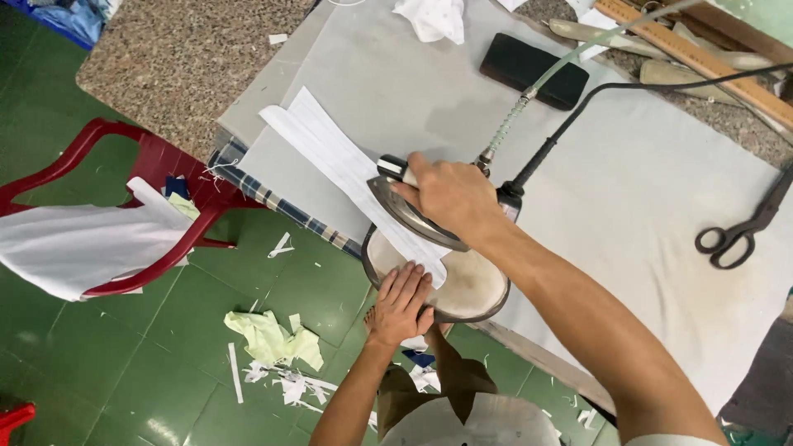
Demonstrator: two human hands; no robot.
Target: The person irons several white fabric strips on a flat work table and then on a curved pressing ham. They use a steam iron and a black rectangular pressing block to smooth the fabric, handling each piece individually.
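Right hand [446,194] wrapped around the handle of an iron [409,211], pressing a long white fabric strip [330,157] near the tabletop's [628,190] near edge. Left hand [401,301] flat, fingers spread, pinning the strip's end on a round pad [471,289] overhanging that edge. Scissors [743,227] well apart toward the right edge. Bare cloth between iron and scissors.

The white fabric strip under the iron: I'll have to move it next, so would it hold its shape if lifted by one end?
Probably not: the strip looks thin and lies flat, so likely floppy and light. The left hand pins its end, suggesting it slides easily.
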